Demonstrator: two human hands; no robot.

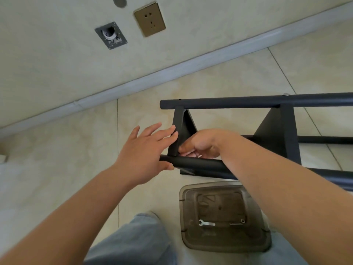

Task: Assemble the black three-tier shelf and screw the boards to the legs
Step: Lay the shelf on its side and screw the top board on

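The black three-tier metal shelf frame point(267, 131) lies on its side on the tiled floor, legs running left to right. The left hand point(145, 152), fingers straight, steadies the end board point(178, 131); the right hand point(200, 144), nearer the joint, curls behind it, contents hidden.

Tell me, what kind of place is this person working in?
Probably a room in a home or office, with the work done on the floor. The tiled floor, the baseboard along the wall and the wall socket all point indoors.
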